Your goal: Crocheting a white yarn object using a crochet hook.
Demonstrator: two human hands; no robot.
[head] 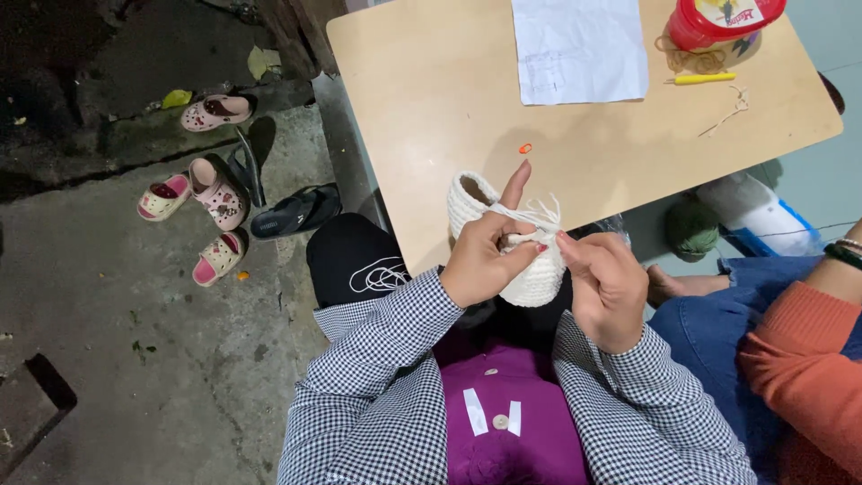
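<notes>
At the centre of the frame my left hand (485,256) grips the cream crocheted shoe (503,238), forefinger raised with white yarn (530,214) looped over it. My right hand (606,287) pinches the work at the shoe's right side, fingers closed on it. Behind, the wooden table (431,108) holds white paper (579,49), a red-lidded jar (718,20) and a yellow hook (705,78) at upper right.

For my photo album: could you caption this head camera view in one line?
Two hands, left and right, work a cream crocheted bootie beside a wooden table.
</notes>
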